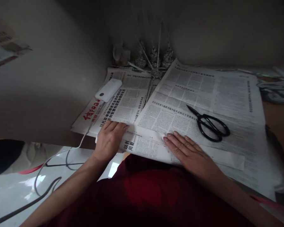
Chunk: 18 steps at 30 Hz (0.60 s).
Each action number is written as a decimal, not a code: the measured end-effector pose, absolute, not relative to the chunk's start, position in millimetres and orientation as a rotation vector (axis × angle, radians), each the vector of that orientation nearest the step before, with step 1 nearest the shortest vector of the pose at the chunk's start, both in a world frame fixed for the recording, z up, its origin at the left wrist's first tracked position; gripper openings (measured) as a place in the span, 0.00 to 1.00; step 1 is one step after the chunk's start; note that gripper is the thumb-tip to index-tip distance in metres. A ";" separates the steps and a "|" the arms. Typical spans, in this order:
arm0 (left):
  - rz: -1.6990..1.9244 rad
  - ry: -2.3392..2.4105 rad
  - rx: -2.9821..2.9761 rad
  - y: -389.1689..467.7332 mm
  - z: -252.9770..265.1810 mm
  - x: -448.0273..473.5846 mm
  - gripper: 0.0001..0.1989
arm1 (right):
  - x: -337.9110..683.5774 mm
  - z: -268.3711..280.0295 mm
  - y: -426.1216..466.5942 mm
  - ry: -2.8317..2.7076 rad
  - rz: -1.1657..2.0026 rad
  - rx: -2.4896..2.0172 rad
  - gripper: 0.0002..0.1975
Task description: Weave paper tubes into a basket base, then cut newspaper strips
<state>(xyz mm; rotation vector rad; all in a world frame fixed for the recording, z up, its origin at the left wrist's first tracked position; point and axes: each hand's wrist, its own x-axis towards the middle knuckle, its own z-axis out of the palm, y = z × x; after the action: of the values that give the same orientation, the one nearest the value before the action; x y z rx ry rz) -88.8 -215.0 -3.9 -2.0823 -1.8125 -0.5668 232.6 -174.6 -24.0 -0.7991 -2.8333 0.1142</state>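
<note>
A long, narrow strip of folded newspaper (145, 132) lies across the front edge of the spread newspaper sheets (172, 94). At its left end is my left hand (111, 137), its fingers curled and closed on the paper. My right hand (186, 148) lies flat on the strip, fingers stretched out, pressing it down near the middle; the strip shows again to the right of this hand. Black-handled scissors (208, 124) rest on the sheet beyond my right hand, their blades slightly apart and pointing up and left.
A white device (109, 90) with a cable (84, 137) sits on a newspaper stack (92, 116) at left. Several small woven cones (155, 56) and thin paper rods (159, 47) stand at the back wall, beside a plastic bag (120, 54). Dark coiled items (275, 91) lie at right.
</note>
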 end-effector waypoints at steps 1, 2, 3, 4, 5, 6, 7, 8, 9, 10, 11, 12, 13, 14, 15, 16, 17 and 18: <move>-0.577 -1.820 -2.073 -216.0 -4.3 -88.8 0.10 | 232.7 -24.3 -174.5 -2.828 0.108 -0.793 0.37; -0.584 -1.830 -2.048 -217.7 -4.6 -88.4 0.10 | 232.7 -24.6 -174.4 -2.824 0.102 -0.788 0.37; -0.583 -1.843 -2.017 -220.1 -4.7 -87.8 0.10 | 232.8 -24.8 -174.3 -2.820 0.100 -0.783 0.37; -0.579 -1.854 -1.987 -223.1 -4.6 -86.9 0.10 | 232.8 -25.1 -174.2 -2.818 0.102 -0.779 0.38; -0.573 -1.863 -1.965 -226.8 -4.4 -85.9 0.10 | 232.9 -25.4 -174.1 -2.819 0.106 -0.775 0.38; -0.566 -1.870 -1.954 -230.7 -4.0 -84.8 0.10 | 232.9 -25.7 -174.0 -2.822 0.111 -0.772 0.38; -0.558 -1.872 -1.955 -234.8 -3.5 -83.7 0.10 | 233.0 -26.0 -173.9 -2.826 0.114 -0.771 0.39; -0.552 -1.869 -1.969 -238.6 -3.0 -82.6 0.10 | 233.0 -26.3 -173.9 -2.829 0.112 -0.771 0.41; -0.549 -1.862 -1.995 -242.2 -2.4 -81.7 0.10 | 232.9 -26.6 -173.9 -2.832 0.106 -0.772 0.42; -0.554 -1.849 -2.026 -245.2 -2.1 -80.9 0.10 | 232.8 -26.7 -174.0 -2.835 0.097 -0.776 0.42; -0.557 -1.835 -2.059 -247.8 -2.1 -80.3 0.10 | 232.7 -26.8 -174.1 -2.835 0.088 -0.778 0.42; -0.558 -1.822 -2.088 -249.8 -2.4 -79.9 0.10 | 232.6 -26.7 -174.2 -2.833 0.079 -0.780 0.41; -0.556 -1.815 -2.109 -251.5 -3.1 -79.7 0.11 | 232.5 -26.6 -174.3 -2.831 0.073 -0.782 0.41; -0.552 -1.808 -2.122 -252.7 -4.2 -79.8 0.11 | 232.4 -26.4 -174.5 -2.829 0.068 -0.781 0.40; -0.535 -1.797 -2.135 -253.7 -5.5 -80.0 0.12 | 232.4 -26.2 -174.6 -2.827 0.066 -0.778 0.39; -0.509 -1.779 -2.146 -254.4 -6.8 -80.5 0.13 | 232.5 -26.0 -174.7 -2.826 0.065 -0.775 0.39; -0.478 -1.756 -2.155 -254.9 -7.9 -81.1 0.13 | 232.6 -25.9 -174.7 -2.826 0.065 -0.774 0.39; -0.447 -1.727 -2.165 -255.1 -8.5 -81.7 0.13 | 232.7 -26.0 -174.6 -2.826 0.065 -0.775 0.38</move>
<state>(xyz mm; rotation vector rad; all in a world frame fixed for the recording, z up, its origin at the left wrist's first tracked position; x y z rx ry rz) -81.7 -255.1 -8.5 -2.1651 -1.7268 -0.4466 232.7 -174.6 -26.0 -0.7755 -2.8257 0.0646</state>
